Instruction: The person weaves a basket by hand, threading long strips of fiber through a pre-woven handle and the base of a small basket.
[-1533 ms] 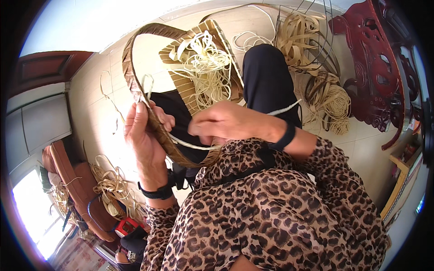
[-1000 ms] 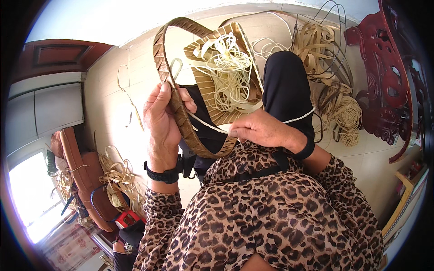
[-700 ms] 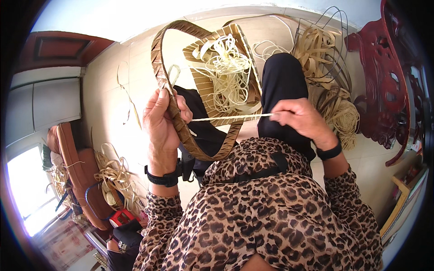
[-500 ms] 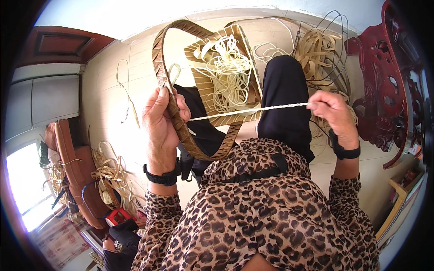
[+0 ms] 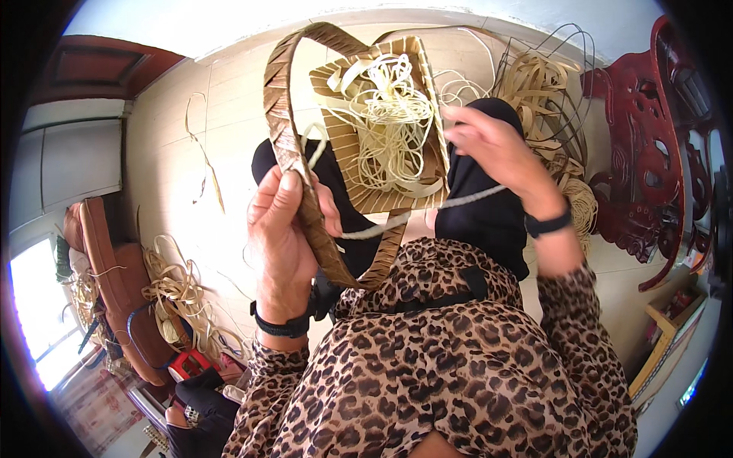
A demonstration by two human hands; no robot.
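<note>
My left hand (image 5: 279, 217) is closed round the left side of a large hoop (image 5: 279, 99) wrapped in brown strips, which stands up in front of me. A pale twisted cord (image 5: 469, 198) runs from behind the left fingers, across the hoop, toward my right wrist; a short loop of it sticks up above the left thumb. My right hand (image 5: 496, 145) is over my right knee, beside the basket's right edge, its fingers smeared by motion. Whether it holds the cord does not show. Behind the hoop, a striped woven basket (image 5: 347, 172) holds tangled pale cord (image 5: 393, 114).
Coiled tan strips (image 5: 534, 84) and a wire frame (image 5: 584, 46) lie on the floor at the far right, by a carved dark red wooden chair (image 5: 637, 153). More loose strips (image 5: 179, 290) hang by a brown padded seat (image 5: 114, 282) at left. A thin strip (image 5: 200, 149) lies on the tiles.
My right hand has swung left and up from the cord's outstretched end toward the basket. The cord, taut before, now sags in a curve. The hoop and left hand have shifted slightly.
</note>
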